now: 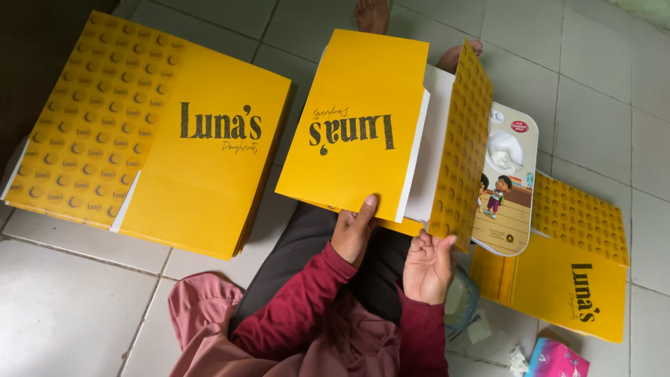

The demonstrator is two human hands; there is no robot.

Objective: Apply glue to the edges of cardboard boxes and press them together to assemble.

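Observation:
I sit on a tiled floor with a yellow cardboard box blank held over my lap. My left hand grips its near edge, thumb on the plain yellow panel with dark lettering. My right hand holds the lower edge of a side flap printed with round doughnut shapes, which stands bent upright. The white inner side of the cardboard shows between panel and flap. Both my sleeves are dark red.
A stack of flat yellow box blanks lies on the floor at left. More flat blanks lie at right, under a small lap tray with a cartoon picture. A pink packet and crumpled tissue sit at the bottom right. My feet are ahead.

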